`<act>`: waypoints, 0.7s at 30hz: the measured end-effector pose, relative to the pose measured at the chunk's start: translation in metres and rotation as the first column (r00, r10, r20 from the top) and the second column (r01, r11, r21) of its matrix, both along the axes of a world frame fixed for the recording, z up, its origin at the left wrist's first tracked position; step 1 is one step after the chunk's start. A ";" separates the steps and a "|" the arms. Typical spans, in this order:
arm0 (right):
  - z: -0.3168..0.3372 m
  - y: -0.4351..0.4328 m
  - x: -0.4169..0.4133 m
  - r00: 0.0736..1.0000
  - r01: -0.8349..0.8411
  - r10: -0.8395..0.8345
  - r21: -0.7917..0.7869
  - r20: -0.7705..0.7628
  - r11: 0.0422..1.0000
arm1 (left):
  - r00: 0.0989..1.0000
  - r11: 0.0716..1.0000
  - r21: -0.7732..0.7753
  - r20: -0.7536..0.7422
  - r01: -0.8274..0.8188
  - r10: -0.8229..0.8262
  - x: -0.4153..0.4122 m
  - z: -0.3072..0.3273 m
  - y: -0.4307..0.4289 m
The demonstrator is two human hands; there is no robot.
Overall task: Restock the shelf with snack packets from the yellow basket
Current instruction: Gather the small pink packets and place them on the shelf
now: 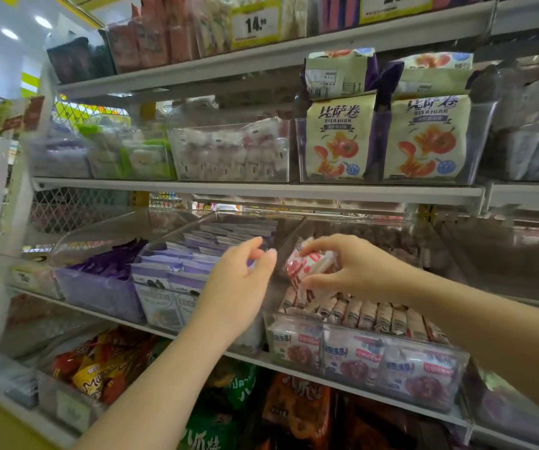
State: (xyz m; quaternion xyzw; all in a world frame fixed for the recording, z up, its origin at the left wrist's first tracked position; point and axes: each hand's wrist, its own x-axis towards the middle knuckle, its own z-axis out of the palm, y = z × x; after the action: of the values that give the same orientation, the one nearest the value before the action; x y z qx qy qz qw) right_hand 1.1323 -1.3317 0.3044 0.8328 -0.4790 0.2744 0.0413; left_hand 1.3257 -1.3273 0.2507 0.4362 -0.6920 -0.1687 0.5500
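- Snack packet (307,266) is pinched in right hand (355,267), over clear bin (391,336) on shelf (261,190).
- Long axis is steeply tilted, lower end pointed down at packed row.
- Left hand (242,280) is held loose, nothing grasped.

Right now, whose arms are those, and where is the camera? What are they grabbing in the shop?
Those arms belong to a person, not a machine. There is just one picture. It was taken by a wide camera worn on the person's head, so you see what they see: shop shelves, looking a bit bent at the edges. The right hand pinches a red and white snack packet just above a clear bin that holds rows of similar packets. The left hand hovers beside it, in front of the purple packets, with its fingers relaxed and nothing in it that I can see. The yellow basket is not in the picture.
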 end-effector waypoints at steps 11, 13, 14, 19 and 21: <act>-0.022 -0.048 0.022 0.962 0.177 -0.175 -0.009 -0.209 0.984 | 0.799 0.904 -0.401 0.490 -0.149 0.349 -0.002 -0.030 -0.019; -0.020 -0.035 0.014 0.962 0.144 -0.154 -0.061 -0.225 0.988 | 0.678 0.871 -0.476 0.602 -0.120 0.422 -0.009 -0.028 -0.023; -0.018 -0.026 0.010 0.958 0.139 -0.158 -0.097 -0.237 0.986 | 0.626 0.866 -0.488 0.643 -0.111 0.442 -0.013 -0.026 -0.025; 0.017 0.023 -0.038 0.911 0.283 -0.351 -0.291 -0.217 0.914 | 0.518 0.877 -0.464 0.723 -0.127 0.458 -0.021 -0.010 -0.039; 0.029 0.034 -0.063 0.813 0.400 -0.503 -0.346 -0.294 0.849 | 0.465 0.873 -0.463 0.747 -0.150 0.476 -0.023 -0.007 -0.043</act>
State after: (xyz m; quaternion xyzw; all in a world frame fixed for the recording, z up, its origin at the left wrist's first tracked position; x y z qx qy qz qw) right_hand 1.0690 -1.2980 0.3330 0.7168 -0.6059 0.1550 0.3083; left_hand 1.3030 -1.3705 0.2440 0.4837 -0.7929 0.2884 0.2327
